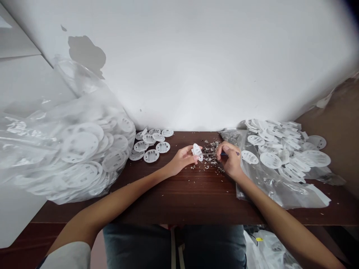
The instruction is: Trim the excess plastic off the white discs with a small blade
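Observation:
Between the fingers and thumb of my left hand is a round white plastic disc with slots, tilted on edge above the table. My right hand is closed around the dark handle of a thin screwdriver-like tool. Its metal shaft points left, and the tip meets or nearly meets the disc's face; exact contact is too small to tell. Under and between both hands lies a scatter of small pale and dark scraps.
A big clear bag full of discs stands on the left. Several loose discs lie beside it. On the right, a heap of discs rests on a flat plastic bag. The white wall rises behind the brown table.

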`<state>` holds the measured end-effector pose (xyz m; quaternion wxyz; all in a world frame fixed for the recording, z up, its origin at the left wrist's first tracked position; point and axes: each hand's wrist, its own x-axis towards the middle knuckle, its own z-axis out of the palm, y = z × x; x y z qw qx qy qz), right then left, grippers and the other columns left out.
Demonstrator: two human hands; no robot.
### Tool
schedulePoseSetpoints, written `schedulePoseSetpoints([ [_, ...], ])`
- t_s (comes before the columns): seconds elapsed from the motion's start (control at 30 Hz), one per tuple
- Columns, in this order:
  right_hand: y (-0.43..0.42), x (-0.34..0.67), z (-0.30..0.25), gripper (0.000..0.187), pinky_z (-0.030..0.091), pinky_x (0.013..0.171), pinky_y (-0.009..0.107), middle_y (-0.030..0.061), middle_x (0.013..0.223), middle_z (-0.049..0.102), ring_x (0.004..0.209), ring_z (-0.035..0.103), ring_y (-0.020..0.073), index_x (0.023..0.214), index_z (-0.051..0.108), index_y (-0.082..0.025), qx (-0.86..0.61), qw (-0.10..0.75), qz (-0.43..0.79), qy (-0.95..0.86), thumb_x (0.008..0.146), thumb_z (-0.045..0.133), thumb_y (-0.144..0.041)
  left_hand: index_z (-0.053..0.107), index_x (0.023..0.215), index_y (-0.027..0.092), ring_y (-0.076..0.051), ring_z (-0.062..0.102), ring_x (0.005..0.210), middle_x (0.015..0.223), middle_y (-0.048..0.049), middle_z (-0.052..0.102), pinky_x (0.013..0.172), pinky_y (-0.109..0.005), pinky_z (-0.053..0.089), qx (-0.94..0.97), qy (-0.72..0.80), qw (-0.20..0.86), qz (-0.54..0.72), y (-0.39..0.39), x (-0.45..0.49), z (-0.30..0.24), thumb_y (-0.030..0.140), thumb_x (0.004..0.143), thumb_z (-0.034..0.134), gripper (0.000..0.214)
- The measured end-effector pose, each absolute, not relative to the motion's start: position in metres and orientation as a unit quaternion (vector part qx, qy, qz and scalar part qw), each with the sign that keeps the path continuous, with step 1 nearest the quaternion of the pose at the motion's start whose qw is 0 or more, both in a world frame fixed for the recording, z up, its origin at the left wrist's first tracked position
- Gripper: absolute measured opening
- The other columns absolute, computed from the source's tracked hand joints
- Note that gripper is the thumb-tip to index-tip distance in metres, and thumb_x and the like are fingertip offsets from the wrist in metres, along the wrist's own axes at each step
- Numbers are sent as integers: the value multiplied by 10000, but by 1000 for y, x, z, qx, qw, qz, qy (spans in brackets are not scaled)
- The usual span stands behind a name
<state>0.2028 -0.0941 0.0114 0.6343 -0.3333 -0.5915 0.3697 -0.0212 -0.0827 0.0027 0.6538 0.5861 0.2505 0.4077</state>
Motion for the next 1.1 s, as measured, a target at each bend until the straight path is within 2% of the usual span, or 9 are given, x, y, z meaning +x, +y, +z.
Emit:
schedulePoseSetpoints([
  [0.43,-95,203,11,370,345,480,300,4,548,489,517,440,169,642,584,-246,-337,632,378,-587,944,509,-445,651,1325,150,-133,616,779,1015,-89,697,783,-305,530,593,255,649,402,-82,-22,2,409,854,793,556],
  [0.8,-98,201,15,375,333,494,299,8,560,521,528,457,166,637,604,-235,-339,623,376,-596,960,496,-390,645,1354,157,-139,613,804,1068,-109,700,799,-310,532,602,257,637,407,-80,-22,-3,427,869,773,569],
  [0.93,-100,202,16,376,330,500,300,7,568,526,531,456,162,635,600,-229,-348,612,368,-607,967,485,-361,646,1345,151,-159,635,864,1094,-114,707,782,-289,520,595,256,644,407,-81,-22,-1,389,832,817,591],
  [1.1,-99,199,12,372,323,495,301,5,572,525,520,452,158,628,587,-225,-346,619,349,-613,970,482,-326,644,1352,161,-222,670,1023,1177,-129,718,875,-321,515,595,259,652,393,-81,-23,1,350,800,848,618],
])
